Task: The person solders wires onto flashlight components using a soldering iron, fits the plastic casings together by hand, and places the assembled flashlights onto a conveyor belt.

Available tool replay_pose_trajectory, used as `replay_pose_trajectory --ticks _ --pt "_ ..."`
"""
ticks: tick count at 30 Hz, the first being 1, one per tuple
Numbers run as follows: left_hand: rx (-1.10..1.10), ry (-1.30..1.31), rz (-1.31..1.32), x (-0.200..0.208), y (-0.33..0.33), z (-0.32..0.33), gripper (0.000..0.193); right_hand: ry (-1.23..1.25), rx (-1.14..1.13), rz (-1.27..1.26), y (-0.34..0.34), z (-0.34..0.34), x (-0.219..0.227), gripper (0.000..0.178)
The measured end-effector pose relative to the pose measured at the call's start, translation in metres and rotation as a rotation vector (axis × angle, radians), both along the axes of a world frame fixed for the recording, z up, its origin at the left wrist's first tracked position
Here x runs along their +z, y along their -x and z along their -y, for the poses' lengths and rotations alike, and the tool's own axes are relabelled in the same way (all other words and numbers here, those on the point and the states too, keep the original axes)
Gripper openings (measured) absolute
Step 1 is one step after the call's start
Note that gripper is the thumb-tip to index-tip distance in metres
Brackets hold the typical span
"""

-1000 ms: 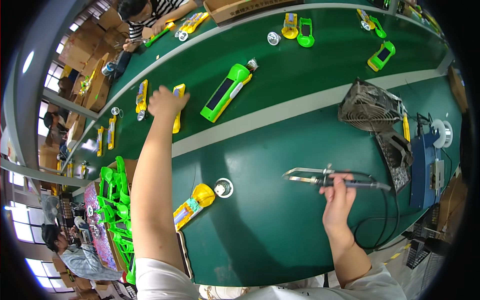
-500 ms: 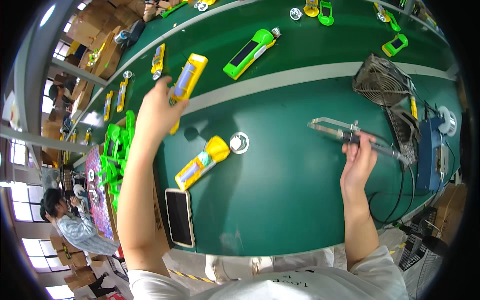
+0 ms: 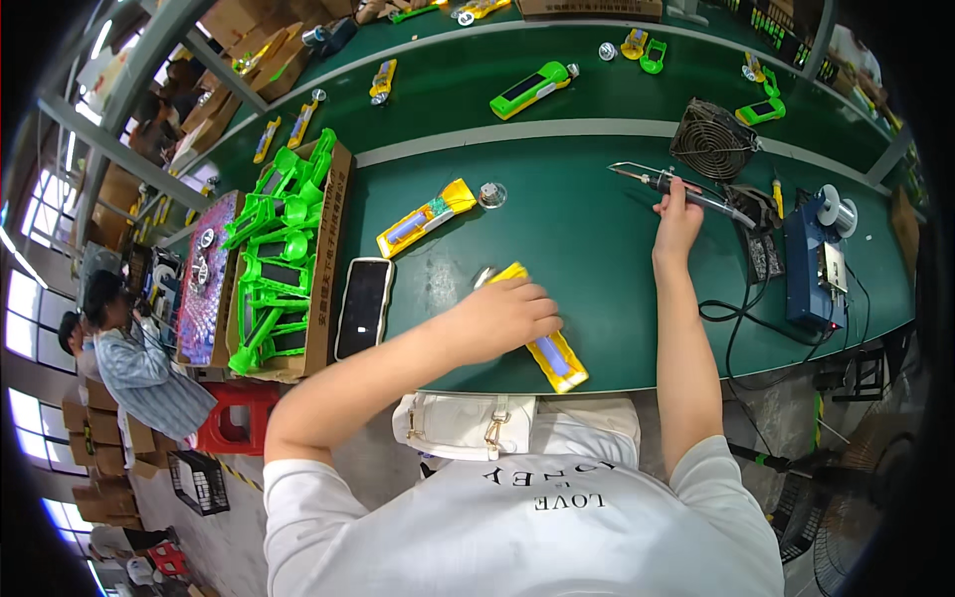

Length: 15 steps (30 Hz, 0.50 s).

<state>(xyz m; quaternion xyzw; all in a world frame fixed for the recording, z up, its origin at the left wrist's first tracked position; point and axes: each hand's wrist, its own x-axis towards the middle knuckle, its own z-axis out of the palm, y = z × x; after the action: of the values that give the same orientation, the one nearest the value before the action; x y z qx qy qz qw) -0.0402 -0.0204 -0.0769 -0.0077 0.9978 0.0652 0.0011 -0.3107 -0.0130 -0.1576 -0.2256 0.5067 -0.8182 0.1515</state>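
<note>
My left hand (image 3: 507,316) is closed over the upper part of a yellow lamp housing (image 3: 559,366) near the bench's front edge. A purple cell shows in the housing's lower end, and a small silvery part peeks out past my fingers. In my right hand (image 3: 678,224) is a soldering iron (image 3: 718,207), gripped by its handle; its thin metal tip points left, above the bench. Farther back, a second yellow housing (image 3: 428,218) with a purple cell and a green board lies at a slant, a round silvery lamp head (image 3: 492,195) at its upper end.
A phone (image 3: 364,308) lies at left beside a carton (image 3: 336,224) of green plastic shells. At right stand a round-grilled fan (image 3: 713,139), a blue soldering station (image 3: 811,264) and a solder wire spool (image 3: 838,213). Lamps, one green (image 3: 534,90), lie beyond the pale rail.
My left hand has brought the yellow housing from beyond the rail at the far left to the front of the bench. My right hand still holds the soldering iron. The view has shifted.
</note>
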Motion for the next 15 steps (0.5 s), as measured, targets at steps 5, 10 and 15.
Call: replay_pose_trajectory --ticks 5,10,15 --pt "-0.365 0.397 -0.129 -0.018 0.014 0.016 0.031 -0.044 -0.026 -0.119 0.000 -0.002 -0.004 0.017" --pt "0.092 0.314 -0.268 0.000 0.002 -0.020 0.036 -0.078 -0.065 -0.083 0.003 -0.001 -0.005 0.017" --pt "0.859 -0.023 -0.467 -0.024 -0.006 -0.066 0.063 -0.069 -0.027 -0.092 0.004 0.002 -0.005 0.017"
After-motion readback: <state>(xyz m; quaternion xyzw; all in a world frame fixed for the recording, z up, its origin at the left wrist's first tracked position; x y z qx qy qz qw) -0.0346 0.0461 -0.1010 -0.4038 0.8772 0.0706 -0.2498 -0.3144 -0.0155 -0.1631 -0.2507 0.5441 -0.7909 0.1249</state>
